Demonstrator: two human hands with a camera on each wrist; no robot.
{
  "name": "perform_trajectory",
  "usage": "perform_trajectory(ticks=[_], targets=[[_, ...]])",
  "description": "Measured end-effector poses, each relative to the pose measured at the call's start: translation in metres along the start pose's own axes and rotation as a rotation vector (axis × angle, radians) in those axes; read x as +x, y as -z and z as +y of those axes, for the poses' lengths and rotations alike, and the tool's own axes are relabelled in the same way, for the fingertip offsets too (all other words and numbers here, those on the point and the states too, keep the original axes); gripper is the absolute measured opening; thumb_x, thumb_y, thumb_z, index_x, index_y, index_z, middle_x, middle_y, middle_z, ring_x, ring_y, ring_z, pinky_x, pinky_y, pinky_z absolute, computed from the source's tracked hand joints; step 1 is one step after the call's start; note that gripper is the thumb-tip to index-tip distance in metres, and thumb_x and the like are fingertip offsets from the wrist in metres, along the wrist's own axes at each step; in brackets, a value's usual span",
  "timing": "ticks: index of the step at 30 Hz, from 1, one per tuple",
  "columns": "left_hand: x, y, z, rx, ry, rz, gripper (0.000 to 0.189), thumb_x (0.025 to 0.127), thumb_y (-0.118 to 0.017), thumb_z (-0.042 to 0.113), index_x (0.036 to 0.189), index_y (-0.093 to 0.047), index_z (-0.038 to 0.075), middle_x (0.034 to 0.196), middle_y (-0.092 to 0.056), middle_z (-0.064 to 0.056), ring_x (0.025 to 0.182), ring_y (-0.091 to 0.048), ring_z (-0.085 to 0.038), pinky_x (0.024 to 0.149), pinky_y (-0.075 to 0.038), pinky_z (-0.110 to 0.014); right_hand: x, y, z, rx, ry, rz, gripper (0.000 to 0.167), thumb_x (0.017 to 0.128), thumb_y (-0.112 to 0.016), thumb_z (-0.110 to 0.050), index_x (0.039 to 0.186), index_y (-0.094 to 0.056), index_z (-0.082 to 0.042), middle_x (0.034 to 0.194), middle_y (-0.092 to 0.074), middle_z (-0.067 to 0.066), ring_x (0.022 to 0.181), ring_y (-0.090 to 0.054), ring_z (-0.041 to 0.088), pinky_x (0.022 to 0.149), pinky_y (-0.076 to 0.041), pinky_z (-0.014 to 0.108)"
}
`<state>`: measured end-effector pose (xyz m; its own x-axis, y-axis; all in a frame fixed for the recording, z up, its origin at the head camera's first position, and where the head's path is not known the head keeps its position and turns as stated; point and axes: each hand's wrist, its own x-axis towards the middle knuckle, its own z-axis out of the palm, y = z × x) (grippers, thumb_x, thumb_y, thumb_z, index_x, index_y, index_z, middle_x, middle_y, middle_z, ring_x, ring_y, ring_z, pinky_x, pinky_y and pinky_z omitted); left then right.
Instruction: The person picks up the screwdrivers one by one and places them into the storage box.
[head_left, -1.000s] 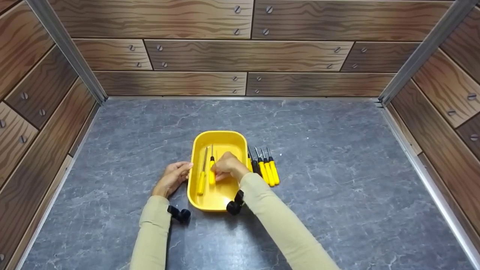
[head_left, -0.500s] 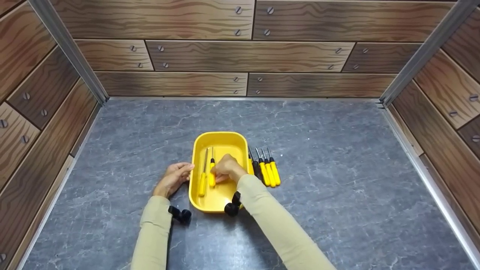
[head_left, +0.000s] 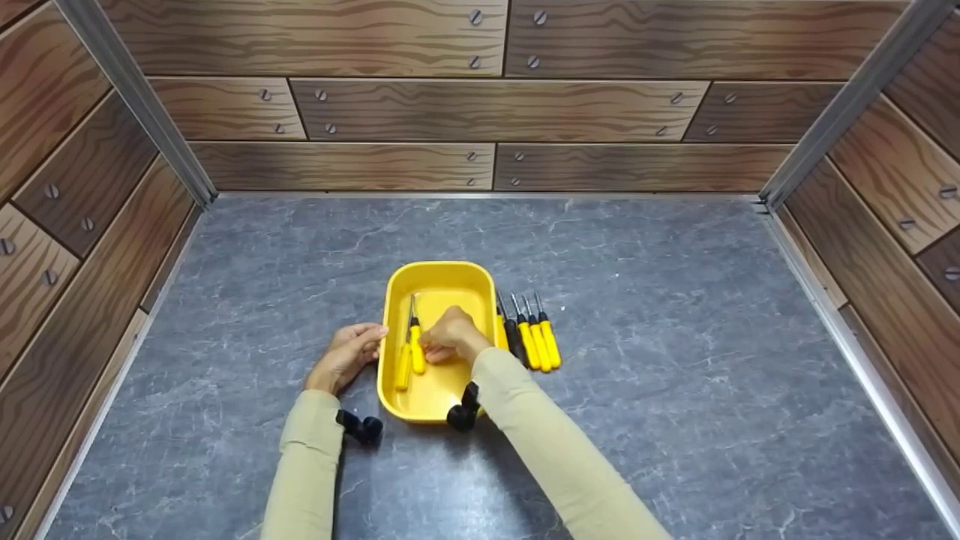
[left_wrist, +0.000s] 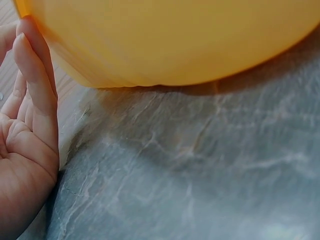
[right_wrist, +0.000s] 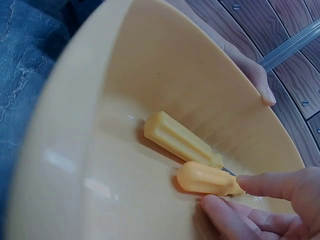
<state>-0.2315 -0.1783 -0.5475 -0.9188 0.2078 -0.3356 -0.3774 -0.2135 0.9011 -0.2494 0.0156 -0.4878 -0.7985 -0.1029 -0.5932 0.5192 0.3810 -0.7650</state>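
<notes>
A yellow tray [head_left: 442,401] stands on the grey floor in the head view. My left hand [head_left: 346,356] holds its left rim; in the right wrist view a fingertip [right_wrist: 270,96] laps over that rim. Inside lie two yellow-handled screwdrivers. The left screwdriver [head_left: 403,367] has a ribbed handle; the right screwdriver [head_left: 418,352], with a rounded handle and black collar, lies against it. My right hand [head_left: 452,334] reaches into the tray. Its thumb [right_wrist: 270,184] and fingers are at the right screwdriver's handle, touching it from the side, without closing round it.
Several more screwdrivers [head_left: 541,341] lie in a row against the tray's right side, yellow-handled apart from a black one [head_left: 515,339]. Wood-patterned walls [head_left: 450,112] border the marbled surface [head_left: 675,360] at the back and both sides.
The right screwdriver in the tray has slid left, up against the other one, as my right hand's fingertips shifted slightly left. My left hand stays on the rim.
</notes>
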Motion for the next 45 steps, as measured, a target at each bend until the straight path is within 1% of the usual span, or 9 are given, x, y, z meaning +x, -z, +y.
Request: perform_trajectory(ticks=[8, 14, 20, 27, 33, 37, 41, 43, 45], targets=[[-0.001, -0.001, -0.001, -0.017, -0.001, -0.01, 0.01, 0.092, -0.056, 0.006, 0.088, -0.065, 0.007, 0.066, -0.063, 0.005, 0.057, -0.053, -0.003, 0.056, -0.046, -0.013, -0.002, 0.0, 0.003, 0.011, -0.018, -0.015, 0.004, 0.079, -0.067, 0.006, 0.081, -0.065, 0.008, 0.051, -0.059, 0.007, 0.04, -0.059, 0.014, 0.047, -0.056, 0.024], [-0.001, -0.002, -0.002, -0.018, 0.001, 0.007, 0.008, 0.092, -0.056, 0.007, 0.09, -0.064, 0.007, 0.068, -0.064, 0.004, 0.058, -0.054, -0.003, 0.056, -0.046, -0.013, -0.003, -0.002, 0.006, -0.01, -0.005, -0.04, 0.009, 0.076, -0.067, 0.009, 0.083, -0.068, 0.014, 0.047, -0.059, 0.008, 0.039, -0.059, 0.015, 0.046, -0.056, 0.024], [-0.002, 0.0, -0.002, 0.003, -0.009, -0.007, 0.009, 0.093, -0.056, 0.008, 0.095, -0.064, 0.004, 0.067, -0.064, 0.005, 0.058, -0.054, -0.003, 0.056, -0.046, -0.013, -0.004, -0.001, 0.006, 0.009, -0.008, -0.05, 0.005, 0.077, -0.066, 0.009, 0.074, -0.062, 0.009, 0.048, -0.058, 0.008, 0.039, -0.059, 0.015, 0.046, -0.056, 0.023], [-0.002, 0.0, -0.002, 0.004, -0.001, 0.012, 0.011, 0.092, -0.057, 0.01, 0.097, -0.062, 0.001, 0.064, -0.062, 0.006, 0.057, -0.053, -0.003, 0.055, -0.045, -0.012, -0.007, 0.002, 0.003, -0.017, -0.02, -0.035, 0.006, 0.079, -0.067, 0.006, 0.082, -0.063, 0.009, 0.048, -0.059, 0.007, 0.039, -0.059, 0.014, 0.048, -0.057, 0.024], [-0.002, -0.002, -0.002, -0.018, -0.004, 0.013, 0.009, 0.093, -0.056, 0.008, 0.096, -0.061, 0.002, 0.066, -0.063, 0.005, 0.058, -0.053, -0.003, 0.056, -0.045, -0.013, -0.012, 0.005, -0.003, -0.018, -0.002, -0.04, 0.013, 0.081, -0.068, 0.004, 0.089, -0.063, 0.012, 0.051, -0.06, 0.009, 0.041, -0.06, 0.015, 0.053, -0.059, 0.027], [-0.002, -0.002, -0.002, -0.017, -0.016, 0.013, 0.008, 0.093, -0.056, 0.007, 0.096, -0.06, 0.002, 0.068, -0.063, 0.005, 0.059, -0.052, -0.003, 0.056, -0.046, -0.013, -0.018, 0.008, -0.006, -0.016, 0.02, -0.055, 0.007, 0.081, -0.068, 0.003, 0.081, -0.062, 0.007, 0.051, -0.06, 0.008, 0.042, -0.06, 0.014, 0.053, -0.059, 0.027], [-0.002, -0.001, -0.002, -0.003, -0.015, 0.005, 0.011, 0.093, -0.055, 0.008, 0.1, -0.059, 0.0, 0.069, -0.062, 0.006, 0.06, -0.052, -0.003, 0.057, -0.045, -0.013, -0.022, 0.012, -0.007, -0.011, 0.051, -0.064, 0.014, 0.082, -0.067, 0.003, 0.072, -0.057, 0.0, 0.05, -0.06, 0.007, 0.041, -0.06, 0.012, 0.054, -0.059, 0.028], [-0.002, -0.001, -0.002, 0.0, -0.012, 0.006, 0.012, 0.093, -0.055, 0.008, 0.1, -0.059, -0.001, 0.069, -0.062, 0.006, 0.06, -0.052, -0.003, 0.058, -0.045, -0.013, -0.023, 0.014, -0.006, -0.013, 0.061, -0.072, 0.012, 0.083, -0.067, 0.002, 0.073, -0.059, 0.001, 0.051, -0.06, 0.006, 0.042, -0.06, 0.012, 0.056, -0.06, 0.029], [-0.002, -0.002, -0.002, -0.004, -0.011, 0.006, 0.011, 0.093, -0.055, 0.008, 0.1, -0.06, 0.0, 0.069, -0.062, 0.006, 0.06, -0.052, -0.003, 0.058, -0.045, -0.013, -0.025, 0.016, -0.006, -0.024, 0.066, -0.086, 0.007, 0.083, -0.067, 0.001, 0.08, -0.064, 0.006, 0.053, -0.061, 0.006, 0.043, -0.061, 0.012, 0.06, -0.06, 0.03]])
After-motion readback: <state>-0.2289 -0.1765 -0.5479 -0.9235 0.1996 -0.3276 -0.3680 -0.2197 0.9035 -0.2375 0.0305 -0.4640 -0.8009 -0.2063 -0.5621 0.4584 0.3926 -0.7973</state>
